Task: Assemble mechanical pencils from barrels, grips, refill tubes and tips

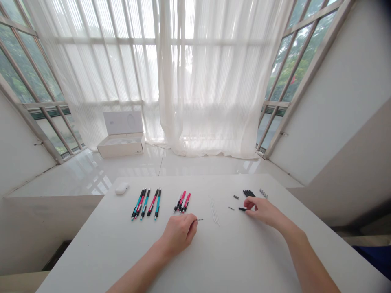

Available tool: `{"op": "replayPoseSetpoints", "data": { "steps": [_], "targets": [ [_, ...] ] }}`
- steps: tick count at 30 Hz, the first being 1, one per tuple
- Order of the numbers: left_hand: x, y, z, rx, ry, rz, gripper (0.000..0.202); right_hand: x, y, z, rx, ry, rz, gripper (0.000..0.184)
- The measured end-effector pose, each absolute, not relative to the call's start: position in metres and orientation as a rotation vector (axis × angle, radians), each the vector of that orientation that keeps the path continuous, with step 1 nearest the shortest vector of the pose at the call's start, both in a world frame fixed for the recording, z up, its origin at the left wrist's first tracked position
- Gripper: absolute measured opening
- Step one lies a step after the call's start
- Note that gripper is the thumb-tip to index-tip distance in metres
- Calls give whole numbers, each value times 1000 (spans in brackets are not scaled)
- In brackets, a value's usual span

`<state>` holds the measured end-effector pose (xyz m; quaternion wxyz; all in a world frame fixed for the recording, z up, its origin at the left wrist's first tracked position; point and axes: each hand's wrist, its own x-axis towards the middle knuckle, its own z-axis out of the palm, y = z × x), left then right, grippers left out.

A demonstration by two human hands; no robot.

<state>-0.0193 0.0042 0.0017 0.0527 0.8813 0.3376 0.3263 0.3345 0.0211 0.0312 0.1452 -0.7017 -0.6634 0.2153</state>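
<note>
**Inspector:** With each clock centred on the hand named and 12 pointing away from you, where did the parts lie relative to your fingers?

**Technician:** Your left hand (180, 232) pinched a slim grey part (200, 219) between thumb and forefinger; its free end projected past the fingertips toward 3 o'clock. Your right hand (259, 207) pinched a short black piece (242, 209) by its near end; the rest pointed toward 9 o'clock.

**Inspector:** What surrounded your hands?

**Technician:** Thin white rods (214, 209) lay at 2 o'clock from your left hand, pink-and-black pen parts (183, 202) at 12, and assembled pens (147, 203) between 10 and 11. A row of black pieces (249, 193) lay at 11 o'clock from your right hand, with small metallic tips (263, 193) at 12.

**Inspector:** What could not be verified?

**Technician:** Your left fingers covered the rear of the grey part. Your right fingertips hid the end of the black piece, and its clearance from the table (214, 260) was unreadable. Two small dark parts (236, 197) were too small to identify. Both your forearms ran off the lower edge.
</note>
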Motion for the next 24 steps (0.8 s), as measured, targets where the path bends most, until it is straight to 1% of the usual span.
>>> {"op": "replayPoseSetpoints", "data": {
  "steps": [7,13,17,21,24],
  "targets": [
    [-18,3,5,2691,1037,984,21,335,23,29,-1982,-1975,615,20],
    [-18,1,4,2691,1095,953,27,329,21,34,-1995,-1970,602,19],
    [-18,0,4,2639,1081,953,25,330,20,34,-2004,-1969,610,18],
    [-20,3,7,2412,1044,993,20,332,21,31,-2030,-1969,600,17],
    [-22,8,13,2080,1004,1079,26,334,22,29,-2032,-1966,599,17]
  ]
}}
